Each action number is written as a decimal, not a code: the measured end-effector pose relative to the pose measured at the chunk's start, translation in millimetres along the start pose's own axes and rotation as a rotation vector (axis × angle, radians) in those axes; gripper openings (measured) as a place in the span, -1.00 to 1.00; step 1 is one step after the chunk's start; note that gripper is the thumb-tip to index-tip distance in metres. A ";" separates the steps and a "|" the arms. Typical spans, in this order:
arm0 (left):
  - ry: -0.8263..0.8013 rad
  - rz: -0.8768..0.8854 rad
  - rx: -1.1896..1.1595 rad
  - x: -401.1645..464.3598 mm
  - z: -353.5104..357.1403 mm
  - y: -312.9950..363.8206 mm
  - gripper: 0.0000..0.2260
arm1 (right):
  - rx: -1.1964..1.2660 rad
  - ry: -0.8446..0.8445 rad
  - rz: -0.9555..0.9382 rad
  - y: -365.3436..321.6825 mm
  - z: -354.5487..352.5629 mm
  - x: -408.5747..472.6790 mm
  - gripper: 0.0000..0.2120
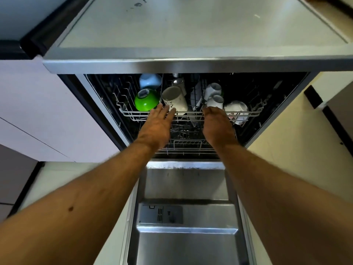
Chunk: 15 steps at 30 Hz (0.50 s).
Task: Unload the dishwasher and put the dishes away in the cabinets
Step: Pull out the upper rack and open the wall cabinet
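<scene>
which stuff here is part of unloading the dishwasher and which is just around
Part of the job: upper rack, green bowl, blue bowl, white cups, tall white mug, left hand and right hand at the rack front.

Just around: countertop, open dishwasher door, cabinet fronts.

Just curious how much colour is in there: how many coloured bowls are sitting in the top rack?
2. A green bowl sits upside down at the left front of the upper rack, and a light blue bowl lies just behind it. More may be hidden in the dark interior.
</scene>
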<state>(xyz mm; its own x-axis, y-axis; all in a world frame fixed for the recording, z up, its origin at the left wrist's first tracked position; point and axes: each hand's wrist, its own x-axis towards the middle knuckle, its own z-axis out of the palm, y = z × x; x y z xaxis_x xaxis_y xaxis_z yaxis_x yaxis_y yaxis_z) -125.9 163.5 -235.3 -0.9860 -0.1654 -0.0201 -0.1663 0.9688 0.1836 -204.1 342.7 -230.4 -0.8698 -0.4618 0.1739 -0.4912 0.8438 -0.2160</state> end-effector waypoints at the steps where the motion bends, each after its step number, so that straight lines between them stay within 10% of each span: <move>1: -0.013 0.005 0.008 3.1 1.0 0.5 -0.18 | -0.016 0.012 -0.012 2.5 4.5 2.3 -0.60; 15: 0.105 -0.102 -0.161 4.4 -4.7 6.2 -0.56 | 0.212 -0.020 0.096 18.1 19.2 13.8 -0.75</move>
<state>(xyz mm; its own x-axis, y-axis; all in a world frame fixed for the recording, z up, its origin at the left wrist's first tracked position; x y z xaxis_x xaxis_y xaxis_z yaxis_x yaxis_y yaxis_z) -131.2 167.9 -229.6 -0.9561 -0.2880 0.0544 -0.2534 0.9054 0.3408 -225.9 346.3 -250.3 -0.9127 -0.3892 0.1246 -0.4033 0.8088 -0.4280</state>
